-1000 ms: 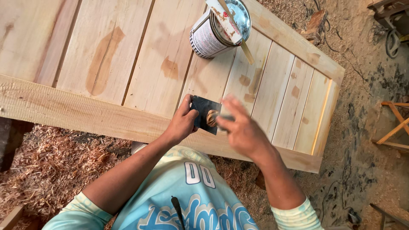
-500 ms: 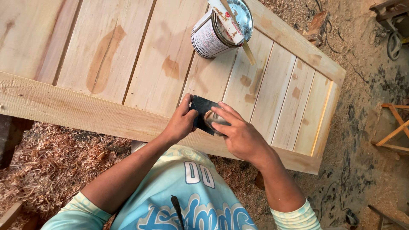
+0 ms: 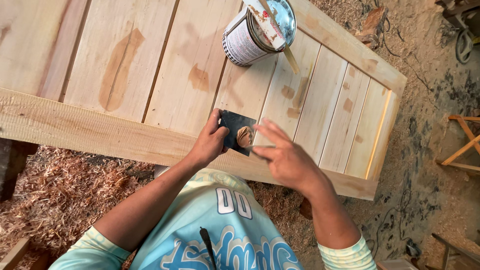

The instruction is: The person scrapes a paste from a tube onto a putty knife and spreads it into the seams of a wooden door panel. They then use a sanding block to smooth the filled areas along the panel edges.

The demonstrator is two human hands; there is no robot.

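Note:
My left hand (image 3: 210, 142) grips a small dark square card (image 3: 234, 127) by its left edge, over the near rail of a pale wooden panel (image 3: 150, 65). A tan blob of filler (image 3: 244, 136) sits on the card. My right hand (image 3: 287, 160) is just right of the card, fingers spread, pinching a thin flat blade (image 3: 254, 147) whose tip reaches the card's lower edge. Tan filler patches mark several boards.
An open metal can (image 3: 252, 35) with a flat stick (image 3: 274, 30) across its rim stands on the panel beyond my hands. Wood shavings (image 3: 55, 200) cover the ground at the left. Dirt floor, wood offcuts and a wooden frame (image 3: 465, 145) lie to the right.
My right hand has drawn back to the right off the card, uncovering the filler blob. My left hand and the card have barely moved.

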